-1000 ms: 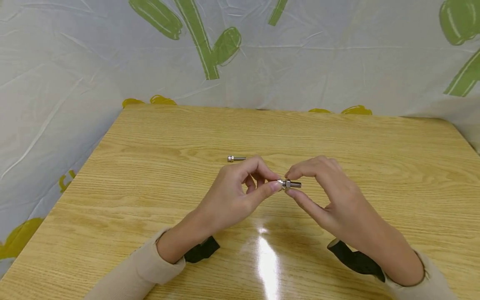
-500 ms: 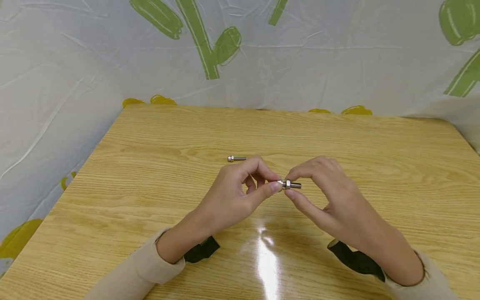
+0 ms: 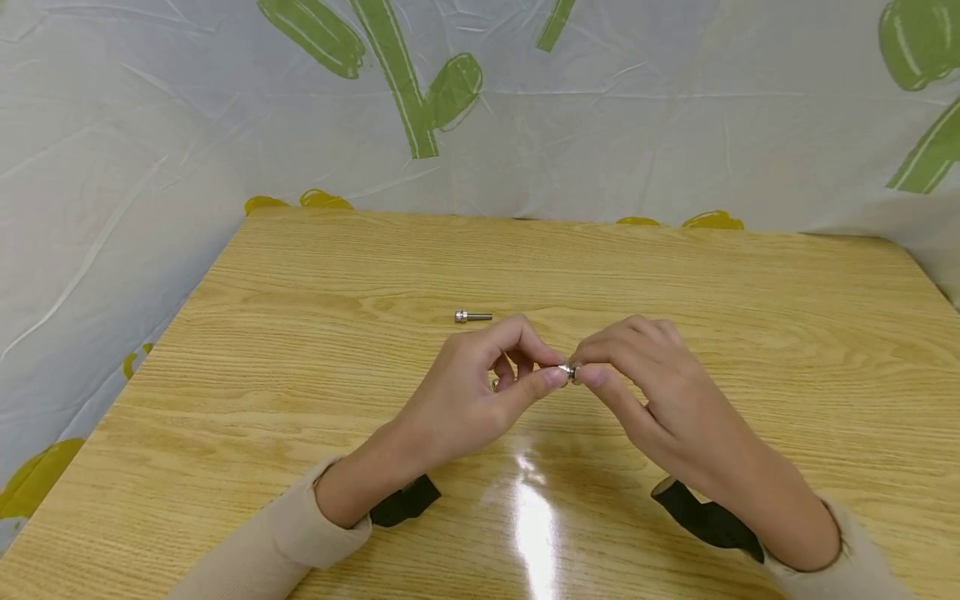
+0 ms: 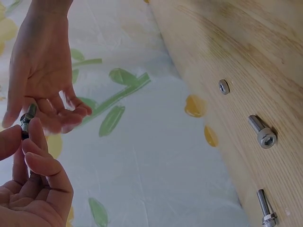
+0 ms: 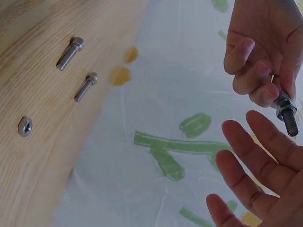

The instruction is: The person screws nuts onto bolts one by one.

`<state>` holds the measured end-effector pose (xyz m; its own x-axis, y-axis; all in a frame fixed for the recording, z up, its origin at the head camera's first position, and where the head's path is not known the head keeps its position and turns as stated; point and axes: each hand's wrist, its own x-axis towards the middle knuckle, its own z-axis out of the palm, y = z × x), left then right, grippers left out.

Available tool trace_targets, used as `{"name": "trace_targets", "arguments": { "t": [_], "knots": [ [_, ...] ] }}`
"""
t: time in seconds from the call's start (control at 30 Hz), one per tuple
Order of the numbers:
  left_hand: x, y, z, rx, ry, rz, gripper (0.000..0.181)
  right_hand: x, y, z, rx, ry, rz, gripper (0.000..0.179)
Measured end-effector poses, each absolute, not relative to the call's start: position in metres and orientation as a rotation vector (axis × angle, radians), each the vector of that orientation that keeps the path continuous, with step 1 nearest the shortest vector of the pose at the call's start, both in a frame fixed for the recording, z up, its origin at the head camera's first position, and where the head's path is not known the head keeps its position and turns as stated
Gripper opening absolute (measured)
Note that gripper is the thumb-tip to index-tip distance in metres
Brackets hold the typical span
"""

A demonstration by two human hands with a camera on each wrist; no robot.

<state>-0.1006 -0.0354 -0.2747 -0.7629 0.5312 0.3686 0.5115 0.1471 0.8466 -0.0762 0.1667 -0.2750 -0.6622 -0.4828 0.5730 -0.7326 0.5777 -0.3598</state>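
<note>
My left hand (image 3: 472, 387) pinches the head end of a metal bolt (image 5: 289, 124) between thumb and index finger, above the table. A hex nut (image 3: 575, 374) sits partway along its thread. My right hand (image 3: 675, 400) has thumb and index tips at this nut, and in the head view its thumb hides the thread end. In the right wrist view its other fingers (image 5: 251, 177) are spread, and the thumb lies outside that view. The threaded end of the bolt (image 4: 32, 110) shows in the left wrist view, beside the left thumb.
On the wooden table (image 3: 337, 275) lie a socket-head bolt (image 3: 472, 317), a second bolt (image 4: 263, 132) and a loose nut (image 4: 224, 86). The left hand mostly hides the nearer pieces in the head view. A patterned cloth (image 3: 600, 108) hangs behind the table.
My right hand has rolled round the nut: its thumb has come forward over the bolt's thread end, which showed before. The left hand has barely moved and keeps its pinch.
</note>
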Motion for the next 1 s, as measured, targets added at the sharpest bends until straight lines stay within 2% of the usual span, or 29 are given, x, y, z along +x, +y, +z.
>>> {"name": "trace_targets", "arguments": {
  "t": [0.07,0.17,0.23,0.53,1.0],
  "knots": [
    [-0.1007,-0.0357,-0.2747,1.075,2.369,1.731,0.004,-0.0754,0.1672,-0.2742,0.971,-2.405,0.822,0.019],
    [-0.1012,-0.0363,-0.2743,1.081,2.369,1.733,0.004,-0.0774,0.1704,-0.2785,0.981,-2.383,0.832,0.034],
    [-0.1014,-0.0366,-0.2739,1.082,2.368,1.736,0.004,-0.0792,0.1707,-0.2801,1.009,-2.334,0.830,0.036],
    [-0.1018,-0.0375,-0.2739,1.059,2.376,1.740,0.005,-0.0802,0.1631,-0.2737,1.086,-2.197,0.822,0.035],
    [-0.1024,-0.0373,-0.2750,1.085,2.387,1.744,0.005,-0.0770,0.1637,-0.2747,1.013,-2.339,0.813,0.035]
  ]
}}
